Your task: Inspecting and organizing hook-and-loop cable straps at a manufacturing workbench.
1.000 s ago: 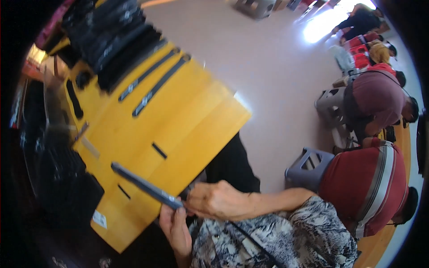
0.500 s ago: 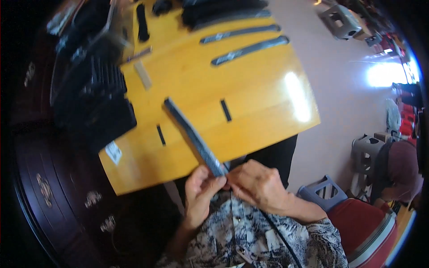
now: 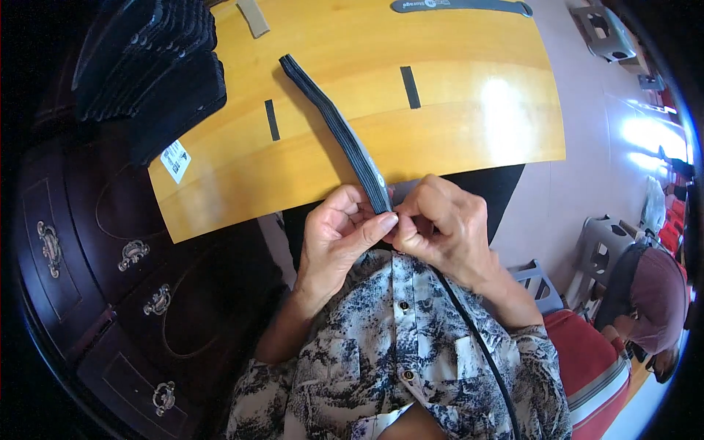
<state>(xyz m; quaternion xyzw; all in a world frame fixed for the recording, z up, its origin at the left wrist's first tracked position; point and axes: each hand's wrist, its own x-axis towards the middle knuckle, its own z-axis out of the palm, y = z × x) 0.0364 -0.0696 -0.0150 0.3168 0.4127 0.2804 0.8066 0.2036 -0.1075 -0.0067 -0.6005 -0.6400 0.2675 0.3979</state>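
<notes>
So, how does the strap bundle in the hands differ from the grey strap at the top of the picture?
The strap bundle shows several stacked layers; the grey strap looks like one thin piece. The left hand grips the strap bundle, while the grey strap lies on the table. Both are long and narrow.

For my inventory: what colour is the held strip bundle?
The strip bundle is black along its edges with a grey face, best seen in the head view.
</notes>
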